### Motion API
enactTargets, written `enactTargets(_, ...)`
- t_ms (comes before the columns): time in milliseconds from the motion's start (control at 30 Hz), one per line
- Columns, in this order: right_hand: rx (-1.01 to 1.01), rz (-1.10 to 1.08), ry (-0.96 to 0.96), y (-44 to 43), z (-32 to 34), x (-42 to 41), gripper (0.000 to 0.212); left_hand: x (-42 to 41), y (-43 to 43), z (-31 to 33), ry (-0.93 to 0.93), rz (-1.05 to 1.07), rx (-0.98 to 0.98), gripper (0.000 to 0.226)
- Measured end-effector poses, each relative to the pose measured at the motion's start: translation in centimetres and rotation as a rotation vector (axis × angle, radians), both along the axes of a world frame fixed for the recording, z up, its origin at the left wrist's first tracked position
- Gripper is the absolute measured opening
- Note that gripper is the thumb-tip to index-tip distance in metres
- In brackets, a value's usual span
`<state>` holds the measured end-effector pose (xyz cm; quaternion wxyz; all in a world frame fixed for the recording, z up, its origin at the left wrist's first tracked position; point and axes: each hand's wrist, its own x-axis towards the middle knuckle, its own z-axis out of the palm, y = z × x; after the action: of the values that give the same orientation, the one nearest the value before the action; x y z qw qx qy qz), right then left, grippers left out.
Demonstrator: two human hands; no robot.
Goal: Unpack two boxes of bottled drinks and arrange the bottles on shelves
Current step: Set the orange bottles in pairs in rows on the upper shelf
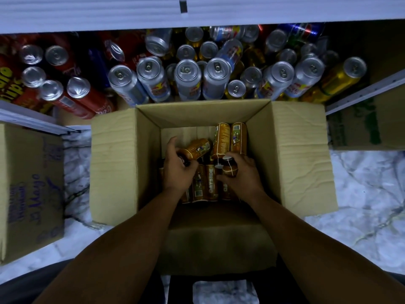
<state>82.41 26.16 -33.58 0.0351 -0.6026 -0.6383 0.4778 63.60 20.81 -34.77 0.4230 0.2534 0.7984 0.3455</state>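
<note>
Two hands at once is my risk: left hand (178, 164) clutches a tilted bottle (198, 149), right hand (240, 170) wraps another's cap, mid-frame inside the open box (114, 163), where either could slip and topple neighbours.

Matt cardboard box (111, 163), glossy bottles (221, 139)

Closed carton (30, 189) at left: purple print, script word looks like "Mayo", sideways; other lines on it blurred, unreadable. Red bag (8, 84) at far left on shelf: big yellow letters, cut off by frame edge, not readable. Red cans (72, 99) on shelf: white script logo, partly visible, too curved to read. Brown bottles (221, 139) in open box (114, 163): barcodes and white lettering on labels, letters upside down, blurred. Carton (359, 126) at right: green print, illegible.
</note>
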Motion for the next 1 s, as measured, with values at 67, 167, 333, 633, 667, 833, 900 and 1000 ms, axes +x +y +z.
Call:
enactTargets(67, -0.022, -0.036, 0.009, 0.0, 0.3, 0.1, 0.074, -0.2, -0.2, 0.7, -0.001, 0.009, 0.006, 0.091)
enactTargets(167, -0.033, -0.095, 0.119, 0.1, 1.3, 0.4, 0.069, -0.5, -0.6, 2.2, -0.019, 0.023, 0.019, 0.087)
enactTargets(333, 0.015, -0.185, 0.261, 0.5, 4.2, 0.9, 0.073, -1.0, -1.1, 5.5, 0.032, 0.044, 0.051, 0.064)
enactTargets(633, -0.049, -0.33, 0.522, -0.3, 10.5, 1.4, 0.065, -0.9, -1.9, 12.1, -0.094, 0.066, 0.239, 0.048)
enactTargets(667, -0.063, -0.343, 0.555, -0.3, 11.2, 1.4, 0.065, -0.9, -1.9, 12.8, -0.135, 0.071, 0.264, 0.05)
enactTargets(833, -0.105, -0.353, 0.629, 0.2, 13.3, 1.1, 0.065, -1.2, -2.0, 14.8, -0.267, 0.056, 0.337, 0.062)
enactTargets(900, -0.12, -0.352, 0.641, 0.7, 13.8, 0.6, 0.062, -1.4, -1.7, 15.4, -0.305, 0.064, 0.343, 0.064)
enactTargets(1000, -0.137, -0.347, 0.649, 1.4, 14.7, -0.4, 0.054, -1.6, -0.9, 16.6, -0.336, 0.107, 0.328, 0.055)
